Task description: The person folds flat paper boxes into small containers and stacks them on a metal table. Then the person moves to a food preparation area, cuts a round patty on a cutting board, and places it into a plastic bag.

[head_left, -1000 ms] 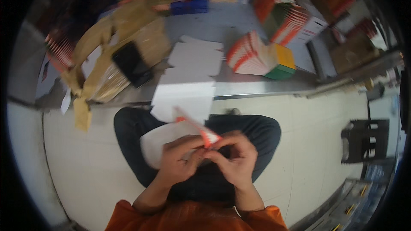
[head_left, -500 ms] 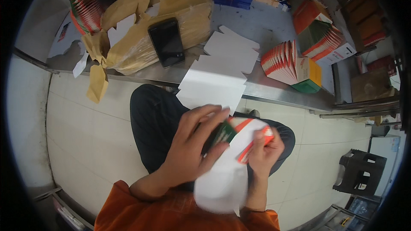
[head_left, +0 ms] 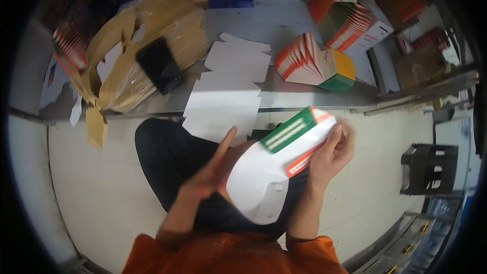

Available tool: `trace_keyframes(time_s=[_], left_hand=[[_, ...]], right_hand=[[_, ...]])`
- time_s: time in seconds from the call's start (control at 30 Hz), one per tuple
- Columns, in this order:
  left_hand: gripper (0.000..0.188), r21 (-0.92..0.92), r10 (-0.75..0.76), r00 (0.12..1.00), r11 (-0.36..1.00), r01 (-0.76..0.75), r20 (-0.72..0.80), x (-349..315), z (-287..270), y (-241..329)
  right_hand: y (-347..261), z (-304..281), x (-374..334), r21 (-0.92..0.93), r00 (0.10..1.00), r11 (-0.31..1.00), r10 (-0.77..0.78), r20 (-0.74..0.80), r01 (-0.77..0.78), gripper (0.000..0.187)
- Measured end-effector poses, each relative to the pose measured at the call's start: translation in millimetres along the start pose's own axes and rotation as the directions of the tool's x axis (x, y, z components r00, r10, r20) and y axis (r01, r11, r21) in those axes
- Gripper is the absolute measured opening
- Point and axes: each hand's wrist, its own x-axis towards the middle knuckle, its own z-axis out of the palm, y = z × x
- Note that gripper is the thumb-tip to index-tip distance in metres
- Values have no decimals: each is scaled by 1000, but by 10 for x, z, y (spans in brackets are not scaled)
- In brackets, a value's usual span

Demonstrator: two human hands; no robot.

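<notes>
Over my lap I have a partly folded cardboard carton (head_left: 258,172), white inside. One side flap is green with white print, the other red, and both stand up from the white panel. My right hand (head_left: 332,152) grips its far right corner, thumb on top beside the red flap. At the carton's left edge is my left hand (head_left: 205,175), slightly blurred, its thumb stretched up and apart; the other fingers are partly hidden behind the carton. The carton's rounded near end curls up toward my orange shirt.
Flat white carton blanks (head_left: 223,89) overhang the metal table's front edge. Left of them, a black phone (head_left: 160,66) lies on a torn brown paper package (head_left: 182,30). Folded red-and-white cartons (head_left: 299,61) stand at the right. A dark plastic stool (head_left: 430,169) is on the floor.
The carton has turned its white inside up, with the green flap now raised. My left hand has dropped from its far end to its left edge. The view has shifted right.
</notes>
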Motion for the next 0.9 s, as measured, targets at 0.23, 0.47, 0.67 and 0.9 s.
trace_keyframes(time_s=[0.23,0.47,0.67,0.9], left_hand=[[89,-90,199,948,970,-227,-250,-131,248,-439],[66,274,307,950,920,-282,-54,216,-30,-326],[48,928,526,811,100,-358,256,1729,906,458],[49,978,561,816,-209,-27,142,3133,843,812]], right_hand=[[116,-45,8,-567,862,686,-180,474,455,51],[46,-204,-82,33,676,878,344,651,-478,39],[397,-329,885,310,809,872,149,569,-378,34],[980,-380,2490,303,983,937,147,108,-173,51]])
